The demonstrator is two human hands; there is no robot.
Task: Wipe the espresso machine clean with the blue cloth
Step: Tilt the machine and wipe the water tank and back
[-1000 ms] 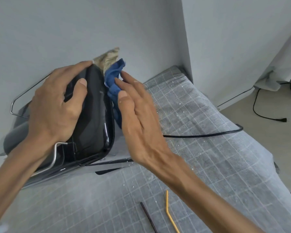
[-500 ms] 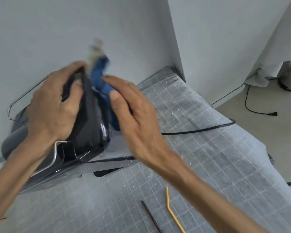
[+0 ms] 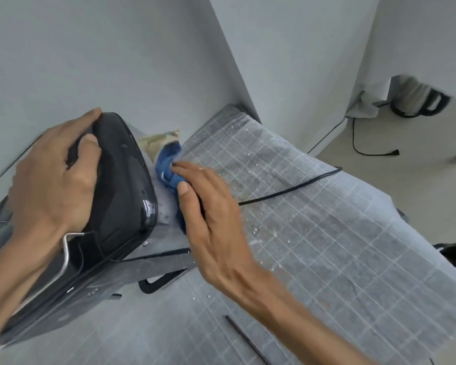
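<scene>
The espresso machine [image 3: 121, 196] is glossy black on top with grey sides and stands at the left on the table. My left hand [image 3: 53, 180] grips its top from the left, fingers curled over the far edge and thumb on the lid. A bunched blue cloth [image 3: 167, 165] lies against the machine's right side, low down near the table. My right hand [image 3: 211, 219] presses the cloth to that side with straight fingers. A beige part of the cloth [image 3: 158, 139] sticks out behind it.
A grey checked covering [image 3: 313, 233] spreads over the table. The machine's black power cord [image 3: 290, 189] runs right across it. A dark thin stick [image 3: 245, 338] lies at the front. White walls close in behind. Another cable [image 3: 366, 151] and a bag [image 3: 416, 101] are on the floor at right.
My right hand and the blue cloth have slid down the machine's right side, from near the top edge to close by the table. My left hand keeps its hold on the top.
</scene>
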